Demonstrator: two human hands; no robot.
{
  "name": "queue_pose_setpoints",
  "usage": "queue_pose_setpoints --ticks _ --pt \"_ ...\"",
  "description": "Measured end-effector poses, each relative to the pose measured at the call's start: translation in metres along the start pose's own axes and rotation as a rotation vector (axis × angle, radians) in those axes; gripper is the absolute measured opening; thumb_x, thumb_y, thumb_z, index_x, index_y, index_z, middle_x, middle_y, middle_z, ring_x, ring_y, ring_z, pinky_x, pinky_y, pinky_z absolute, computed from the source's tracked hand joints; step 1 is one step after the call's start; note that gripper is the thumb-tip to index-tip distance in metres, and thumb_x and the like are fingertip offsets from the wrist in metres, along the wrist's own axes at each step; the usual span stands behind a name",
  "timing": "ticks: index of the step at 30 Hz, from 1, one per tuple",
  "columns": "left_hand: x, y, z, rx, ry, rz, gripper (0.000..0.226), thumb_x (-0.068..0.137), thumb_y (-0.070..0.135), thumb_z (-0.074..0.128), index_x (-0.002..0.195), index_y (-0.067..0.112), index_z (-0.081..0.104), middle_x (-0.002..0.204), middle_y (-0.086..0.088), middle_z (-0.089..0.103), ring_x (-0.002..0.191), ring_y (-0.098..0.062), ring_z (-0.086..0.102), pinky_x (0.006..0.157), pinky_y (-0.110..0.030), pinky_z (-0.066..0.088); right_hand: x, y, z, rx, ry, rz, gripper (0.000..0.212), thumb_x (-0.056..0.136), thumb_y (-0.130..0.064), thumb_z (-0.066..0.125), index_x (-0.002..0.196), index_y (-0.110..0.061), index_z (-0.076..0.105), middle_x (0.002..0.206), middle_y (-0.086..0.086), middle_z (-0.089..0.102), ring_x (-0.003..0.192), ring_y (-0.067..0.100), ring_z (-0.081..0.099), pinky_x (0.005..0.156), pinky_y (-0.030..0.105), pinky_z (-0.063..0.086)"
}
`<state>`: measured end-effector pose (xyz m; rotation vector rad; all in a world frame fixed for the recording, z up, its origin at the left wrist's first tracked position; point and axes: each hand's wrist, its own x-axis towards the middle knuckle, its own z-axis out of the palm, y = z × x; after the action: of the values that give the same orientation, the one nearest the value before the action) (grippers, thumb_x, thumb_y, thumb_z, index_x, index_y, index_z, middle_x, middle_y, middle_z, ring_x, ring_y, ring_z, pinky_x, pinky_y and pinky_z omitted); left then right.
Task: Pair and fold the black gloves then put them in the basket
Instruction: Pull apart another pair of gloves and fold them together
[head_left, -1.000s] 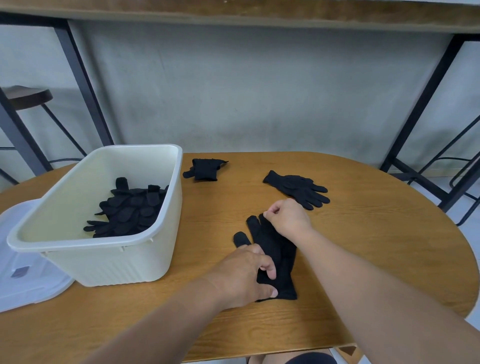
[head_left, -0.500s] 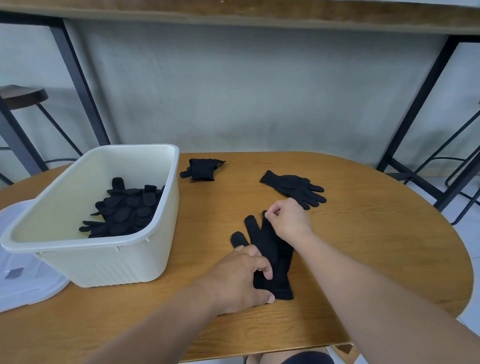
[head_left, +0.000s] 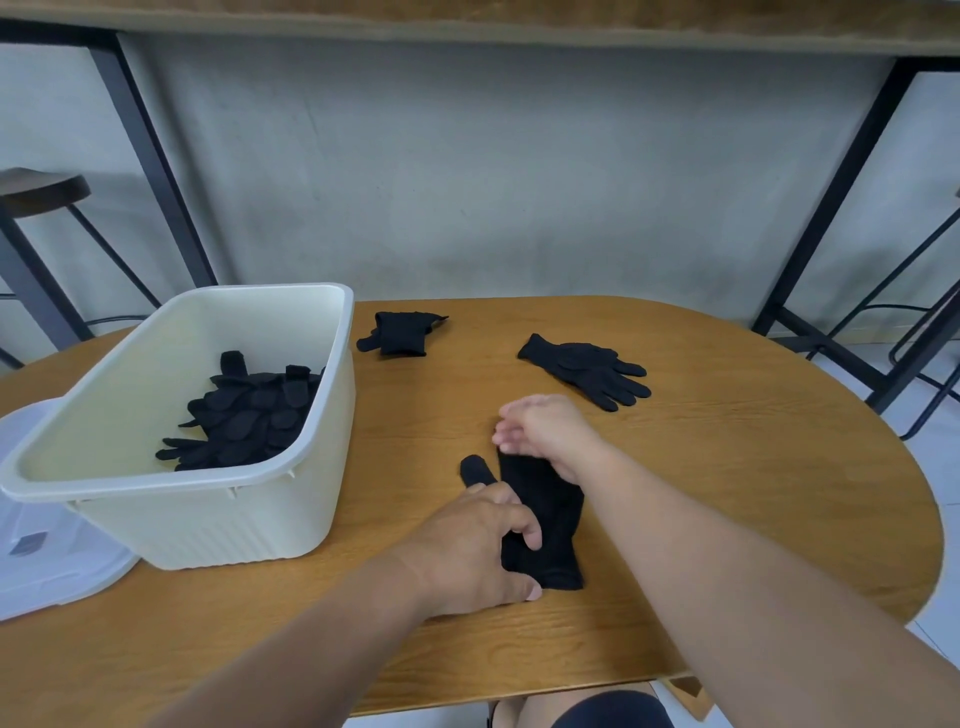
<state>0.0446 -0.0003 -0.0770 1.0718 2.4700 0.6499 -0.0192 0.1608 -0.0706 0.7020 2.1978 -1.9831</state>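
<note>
A stacked pair of black gloves (head_left: 545, 514) lies flat on the wooden table (head_left: 727, 493) in front of me. My left hand (head_left: 478, 545) grips its cuff end, fingers curled on top and thumb at the near edge. My right hand (head_left: 543, 431) hovers over the finger end, blurred, its fingers loose with no cloth seen in them; it hides the glove fingers. One glove thumb (head_left: 474, 467) sticks out to the left. Another unfolded glove pair (head_left: 587, 369) lies at the back right. A folded pair (head_left: 402, 332) sits at the back centre.
The cream plastic basket (head_left: 270, 519) stands at the left with several black gloves (head_left: 244, 415) inside. A white lid (head_left: 47, 571) lies under its left side. Stools and black metal frame legs stand beyond the table.
My right hand has let go of the glove fingers it pinched and shifted slightly left above them. My left hand has kept its grip on the cuff.
</note>
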Motion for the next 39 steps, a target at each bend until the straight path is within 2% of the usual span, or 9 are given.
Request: queue_pose_setpoints --ticks 7,11,15,20,24,26,29,34,39 --pt "0.002 -0.002 0.001 -0.012 0.007 -0.014 0.036 0.077 0.047 0.074 0.109 0.037 0.059 0.116 0.019 0.043 0.113 -0.002 0.036 0.102 -0.021 0.031 -0.032 0.003 -0.025 -0.065 -0.301 0.225 0.016 0.094 -0.011 0.061 0.098 0.003 0.067 0.075 0.010 0.071 0.059 0.014 0.068 0.053 0.023 0.057" --pt "0.000 -0.001 0.002 0.000 0.005 -0.012 0.036 0.078 0.045 0.075 0.108 0.037 0.058 0.112 0.020 0.043 0.107 -0.003 0.037 0.095 -0.020 0.035 -0.030 0.009 -0.033 0.075 0.067 0.037 0.019 0.097 -0.011 0.058 0.110 0.002 0.063 0.086 0.014 0.071 0.069 0.019 0.070 0.060 0.026 0.060" --pt "-0.003 -0.001 0.002 0.013 0.017 -0.001 0.038 0.078 0.045 0.074 0.111 0.038 0.057 0.114 0.021 0.042 0.109 -0.001 0.036 0.094 -0.019 0.033 -0.049 0.017 -0.039 0.145 -0.201 0.152 0.019 0.095 -0.012 0.061 0.108 0.002 0.065 0.087 0.014 0.074 0.075 0.020 0.073 0.064 0.029 0.060" --pt "-0.008 -0.001 0.004 0.027 0.066 0.023 0.037 0.081 0.042 0.072 0.115 0.039 0.058 0.115 0.026 0.041 0.108 0.003 0.037 0.086 -0.010 0.030 -0.056 0.026 -0.051 0.198 0.115 0.051 0.015 0.096 -0.007 0.058 0.108 -0.001 0.065 0.099 0.016 0.073 0.084 0.022 0.072 0.070 0.028 0.060" --pt "-0.017 -0.003 0.006 0.065 0.109 0.043 0.035 0.083 0.042 0.069 0.116 0.038 0.057 0.119 0.028 0.042 0.107 0.004 0.040 0.088 -0.011 0.033 -0.086 0.033 -0.045 0.220 -0.214 0.174 0.017 0.095 -0.008 0.061 0.107 0.004 0.066 0.090 0.016 0.074 0.078 0.022 0.073 0.066 0.030 0.060" --pt "-0.020 -0.003 0.008 0.081 0.139 0.053 0.028 0.084 0.042 0.066 0.111 0.038 0.057 0.118 0.030 0.043 0.102 0.002 0.046 0.088 -0.014 0.038 -0.091 0.041 -0.041 0.206 -0.133 0.162 0.017 0.095 -0.009 0.060 0.107 0.001 0.066 0.094 0.015 0.075 0.084 0.023 0.074 0.070 0.030 0.060" --pt "-0.025 -0.002 0.012 0.143 0.168 0.079 0.023 0.087 0.043 0.061 0.108 0.038 0.057 0.120 0.029 0.043 0.098 0.001 0.050 0.087 -0.017 0.044 -0.097 0.041 -0.047 -0.075 0.173 -0.050 0.014 0.096 -0.016 0.057 0.100 -0.016 0.071 0.094 0.003 0.072 0.087 0.015 0.069 0.074 0.026 0.055" --pt "-0.025 -0.004 0.018 0.231 0.237 0.143 0.024 0.089 0.041 0.054 0.111 0.032 0.059 0.113 0.022 0.049 0.096 -0.001 0.050 0.084 -0.022 0.047 -0.125 0.058 -0.044 -0.713 -0.172 -0.352 0.016 0.084 -0.028 0.070 0.099 -0.034 0.072 0.103 -0.018 0.060 0.094 0.003 0.059 0.085 0.024 0.050" --pt "-0.021 -0.002 0.021 0.202 0.313 0.135 0.020 0.088 0.040 0.053 0.100 0.029 0.065 0.105 0.018 0.057 0.090 -0.001 0.053 0.082 -0.022 0.049 -0.130 0.062 -0.041 -1.143 -0.061 -0.697 0.033 0.091 -0.029 0.055 0.123 -0.029 0.063 0.115 -0.012 0.054 0.110 0.007 0.048 0.092 0.025 0.046"
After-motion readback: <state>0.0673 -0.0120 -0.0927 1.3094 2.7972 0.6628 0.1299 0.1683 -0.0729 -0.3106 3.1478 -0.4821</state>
